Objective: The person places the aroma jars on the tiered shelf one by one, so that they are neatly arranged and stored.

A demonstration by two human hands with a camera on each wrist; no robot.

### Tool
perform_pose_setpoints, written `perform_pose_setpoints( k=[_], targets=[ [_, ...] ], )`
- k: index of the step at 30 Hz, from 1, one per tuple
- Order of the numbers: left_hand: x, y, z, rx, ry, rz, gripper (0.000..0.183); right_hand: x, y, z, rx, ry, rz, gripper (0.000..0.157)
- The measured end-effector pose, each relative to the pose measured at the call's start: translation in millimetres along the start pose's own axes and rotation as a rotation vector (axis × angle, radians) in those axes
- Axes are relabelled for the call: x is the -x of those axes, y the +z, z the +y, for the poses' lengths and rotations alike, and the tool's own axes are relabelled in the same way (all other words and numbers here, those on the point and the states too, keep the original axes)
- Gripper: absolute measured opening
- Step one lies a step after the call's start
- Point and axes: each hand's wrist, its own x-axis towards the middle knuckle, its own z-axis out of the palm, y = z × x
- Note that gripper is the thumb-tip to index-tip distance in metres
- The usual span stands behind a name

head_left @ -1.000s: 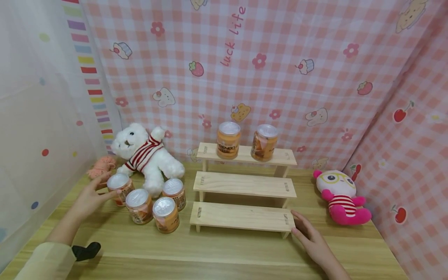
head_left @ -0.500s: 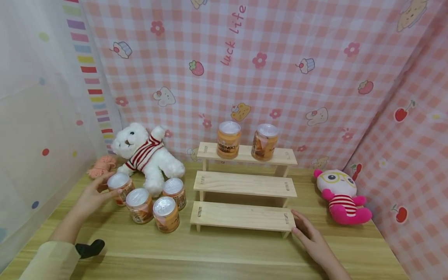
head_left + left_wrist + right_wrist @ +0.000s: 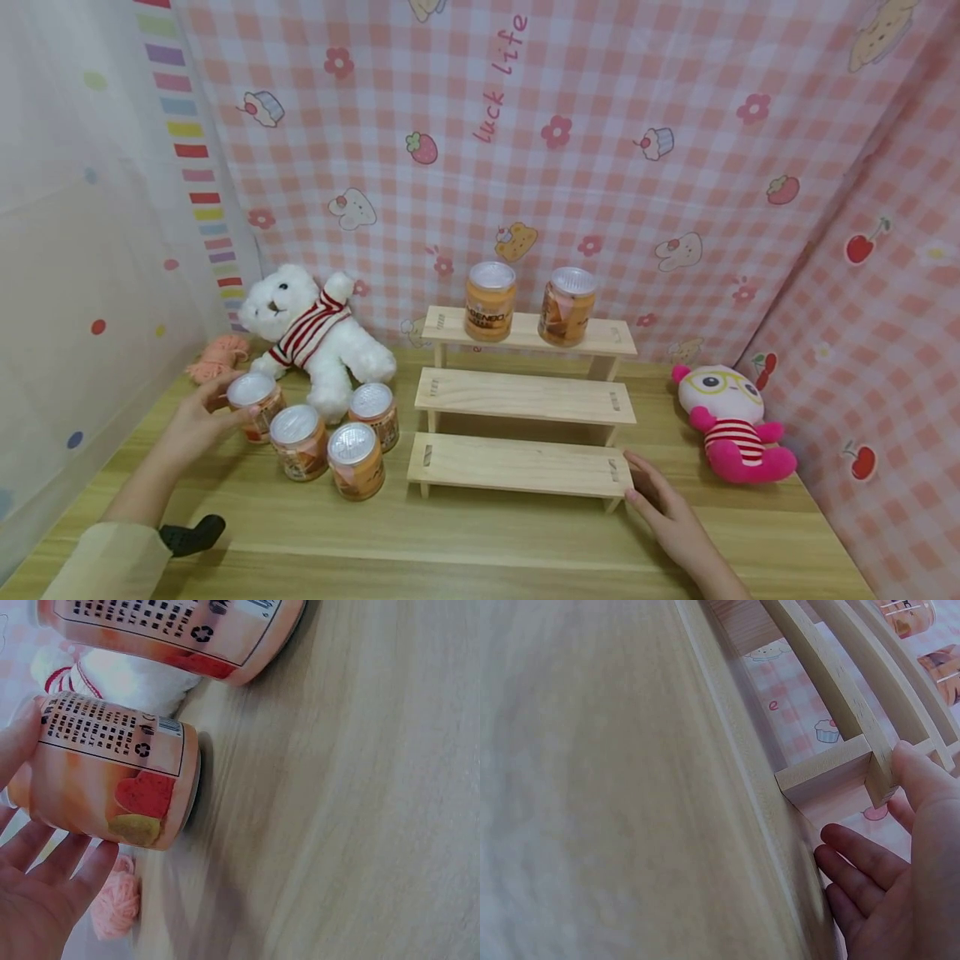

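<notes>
My left hand (image 3: 197, 423) grips the leftmost tin can (image 3: 257, 408), an orange-labelled one with a clear lid. In the left wrist view, the thumb (image 3: 21, 739) lies on one side of this can and the fingers (image 3: 94, 874) on the other. Several matching cans, one of them an orange can (image 3: 300, 446), stand close by on the table. At right, my right hand (image 3: 667, 512) holds the right end of the lowest board of a three-step wooden display stand (image 3: 517, 462), thumb at its front corner and index finger at its back corner. Its other fingers are spread below the board.
Two more cans, a left one (image 3: 490, 304) and a right one (image 3: 567, 308), stand on the top step. A white teddy bear (image 3: 322, 342) and pink yarn (image 3: 217, 358) lie behind the left cans. A pink plush toy (image 3: 738, 429) sits at right. Checked cloth (image 3: 600, 192) hangs behind.
My left hand and the can in it have shifted very slightly left. The right hand keeps its place on the stand, and the other cans stay put.
</notes>
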Motion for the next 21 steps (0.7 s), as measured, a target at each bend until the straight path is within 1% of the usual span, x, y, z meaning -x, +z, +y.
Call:
perform_pose_setpoints(
  k=[3, 6, 9, 12, 15, 19, 21],
  targets=[
    [1.0, -1.5, 4.2, -0.007, 0.001, 0.029, 0.064, 0, -0.2, 0, -0.001, 0.000, 0.000, 0.048],
    [1.2, -4.2, 10.1, -0.021, 0.027, 0.067, 0.063, 1, -0.2, -1, -0.001, 0.000, 0.002, 0.048],
    [-0.3, -6.4, 14.9, -0.007, 0.065, 0.093, 0.061, 1, -0.2, -1, -0.004, 0.001, 0.005, 0.048],
    [-0.9, -7.8, 18.8, 0.014, 0.084, 0.116, 0.060, 1, -0.3, -2, -0.008, -0.004, 0.006, 0.048],
    [0.2, -9.1, 22.5, 0.017, 0.066, 0.133, 0.059, 0, -0.3, -2, -0.007, -0.005, 0.005, 0.048],
    [1.2, -11.0, 30.9, -0.006, 0.004, 0.140, 0.063, 0, -0.3, -2, 0.011, 0.007, 0.006, 0.049],
    [0.8, -11.6, 35.7, -0.005, -0.007, 0.145, 0.066, 0, -0.3, -2, 0.017, 0.010, 0.006, 0.049]
  ],
)
